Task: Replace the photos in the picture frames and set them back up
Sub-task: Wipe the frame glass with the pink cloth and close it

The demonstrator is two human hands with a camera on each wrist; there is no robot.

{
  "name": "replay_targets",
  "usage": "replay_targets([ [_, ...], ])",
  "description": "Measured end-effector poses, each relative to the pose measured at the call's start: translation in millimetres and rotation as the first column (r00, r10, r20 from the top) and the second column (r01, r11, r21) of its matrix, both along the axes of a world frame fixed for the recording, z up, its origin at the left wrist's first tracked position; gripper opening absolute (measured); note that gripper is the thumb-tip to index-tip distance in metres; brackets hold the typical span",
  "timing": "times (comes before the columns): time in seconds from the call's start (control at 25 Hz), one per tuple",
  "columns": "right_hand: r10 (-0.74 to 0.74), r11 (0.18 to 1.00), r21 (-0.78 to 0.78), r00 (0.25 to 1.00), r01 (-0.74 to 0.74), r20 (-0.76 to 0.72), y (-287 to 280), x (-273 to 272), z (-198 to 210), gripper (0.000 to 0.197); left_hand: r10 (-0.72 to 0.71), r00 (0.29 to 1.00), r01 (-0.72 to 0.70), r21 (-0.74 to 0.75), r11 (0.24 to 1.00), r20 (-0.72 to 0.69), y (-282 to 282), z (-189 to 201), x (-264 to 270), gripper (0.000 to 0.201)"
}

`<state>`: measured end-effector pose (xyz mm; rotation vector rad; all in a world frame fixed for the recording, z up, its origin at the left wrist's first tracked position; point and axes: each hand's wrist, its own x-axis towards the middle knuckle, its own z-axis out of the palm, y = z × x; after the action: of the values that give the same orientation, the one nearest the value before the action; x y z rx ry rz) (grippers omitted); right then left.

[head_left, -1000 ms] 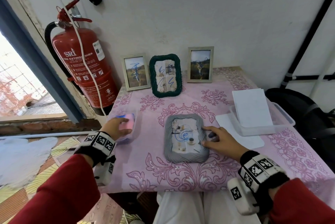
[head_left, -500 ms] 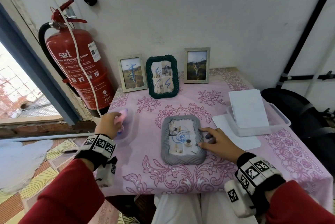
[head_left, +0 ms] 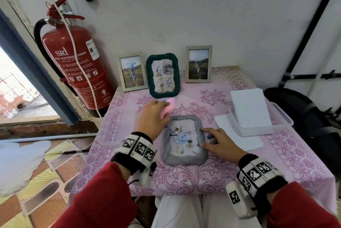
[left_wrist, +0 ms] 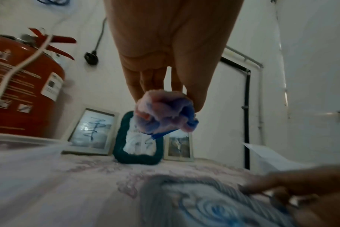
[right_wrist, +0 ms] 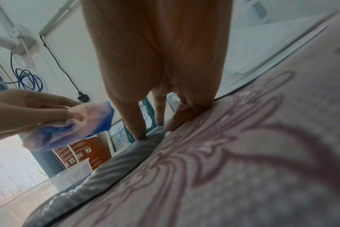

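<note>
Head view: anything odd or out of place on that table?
Yes. Blue pen scribbles mark the pictures in three frames: the grey frame lying flat, the green frame and the pale frame left of it. The right-hand frame looks unmarked, though it's too small to be sure. Left hand grips a pink-and-blue cloth above the grey frame.
</note>
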<state>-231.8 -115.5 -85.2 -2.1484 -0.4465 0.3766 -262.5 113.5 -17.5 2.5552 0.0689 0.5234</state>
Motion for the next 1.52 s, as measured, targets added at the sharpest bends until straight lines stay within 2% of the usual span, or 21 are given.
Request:
replay_targets([
  [0.08, -0.002, 1.0, -0.002, 1.0, 0.002, -0.003, -0.4, 0.8, -0.4, 0.055, -0.044, 0.993, 0.047, 0.023, 0.999, -0.112, -16.8, -17.4, 4.6, 0.041],
  [0.12, -0.008, 1.0, -0.001, 1.0, 0.008, -0.008, -0.4, 0.9, -0.8, 0.055, -0.086, 0.97, 0.11, 0.095, 0.989, -0.228, -24.4, -26.9, 6.5, 0.042],
  [0.2, -0.015, 1.0, -0.002, 1.0, 0.015, -0.015, 0.3, 1.1, -1.0, 0.055, -0.124, 0.879, 0.265, 0.256, 0.93, -0.461, -34.9, -42.8, 9.3, 0.042],
  [0.24, -0.013, 1.0, -0.005, 1.0, 0.013, -0.015, 0.6, 1.0, -1.0, 0.056, -0.119, 0.858, 0.285, 0.27, 0.92, -0.5, -36.1, -47.7, 9.6, 0.042],
  [0.36, -0.013, 1.0, -0.008, 1.0, 0.012, -0.012, 0.9, 1.1, -1.3, 0.056, -0.165, 0.865, 0.258, 0.138, 0.956, -0.474, -28.3, -47.3, 8.8, 0.045],
  [0.52, -0.011, 1.0, -0.029, 1.0, 0.01, -0.005, 1.4, -0.2, 0.3, 0.056, -0.274, 0.804, 0.345, 0.039, 0.938, -0.528, -13.6, -40.9, 6.3, 0.058],
  [0.6, 0.02, 0.999, -0.049, 0.999, -0.021, -0.027, 1.3, -1.4, 4.5, 0.058, -0.3, 0.839, 0.32, -0.035, 0.947, -0.453, -5.3, -39.0, 3.7, 0.062],
  [0.68, 0.077, 0.985, -0.151, 0.995, -0.087, -0.07, 1.8, -0.2, 13.0, 0.064, -0.257, 0.896, 0.247, -0.074, 0.966, -0.361, 5.8, -36.1, -0.4, 0.073],
  [0.72, 0.106, 0.961, -0.247, 0.992, -0.121, -0.072, 3.9, 1.8, 18.3, 0.068, -0.23, 0.902, 0.221, -0.066, 0.973, -0.365, 11.9, -34.8, -2.7, 0.082],
  [0.8, 0.145, 0.912, -0.393, 0.988, -0.116, 0.045, 15.5, 5.9, 32.2, 0.069, -0.211, 0.852, 0.23, -0.019, 0.973, -0.48, 22.6, -36.3, -5.8, 0.102],
  [0.88, 0.233, 0.908, -0.403, 0.941, -0.12, 0.245, 36.7, 9.4, 44.0, 0.059, -0.199, 0.767, 0.264, 0.016, 0.964, -0.61, 27.2, -41.5, -8.8, 0.114],
  [0.92, 0.3, 0.899, -0.404, 0.907, -0.166, 0.295, 49.1, 11.8, 46.8, 0.055, -0.195, 0.742, 0.259, 0.005, 0.966, -0.641, 28.9, -45.3, -10.6, 0.117],
  [0.96, 0.371, 0.873, -0.433, 0.88, -0.222, 0.297, 59.9, 14.1, 47.5, 0.053, -0.195, 0.73, 0.245, -0.017, 0.969, -0.655, 29.8, -47.9, -12.5, 0.118],
  [1.08, 0.511, 0.735, -0.586, 0.847, -0.34, 0.15, 79.3, 26.7, 41.4, 0.059, -0.223, 0.709, 0.242, -0.067, 0.968, -0.669, 34.5, -52.4, -15.3, 0.12],
  [1.16, 0.518, 0.728, -0.596, 0.841, -0.339, 0.156, 81.8, 34.8, 38.8, 0.058, -0.233, 0.697, 0.265, -0.058, 0.962, -0.678, 36.1, -52.9, -15.7, 0.122],
  [1.28, 0.557, 0.716, -0.617, 0.799, -0.327, 0.224, 88.2, 38.6, 37.4, 0.043, -0.223, 0.704, 0.264, -0.043, 0.964, -0.674, 35.3, -53.0, -14.4, 0.123],
  [1.4, 0.624, 0.686, -0.625, 0.744, -0.372, 0.242, 91.7, 25.0, 33.5, 0.03, -0.217, 0.704, 0.261, -0.038, 0.965, -0.676, 32.7, -50.0, -14.3, 0.124],
  [1.52, 0.702, 0.634, -0.678, 0.644, -0.372, 0.303, 74.5, 7.5, 26.2, 0.024, -0.192, 0.694, 0.276, 0.011, 0.961, -0.694, 30.3, -44.1, -12.8, 0.124],
])
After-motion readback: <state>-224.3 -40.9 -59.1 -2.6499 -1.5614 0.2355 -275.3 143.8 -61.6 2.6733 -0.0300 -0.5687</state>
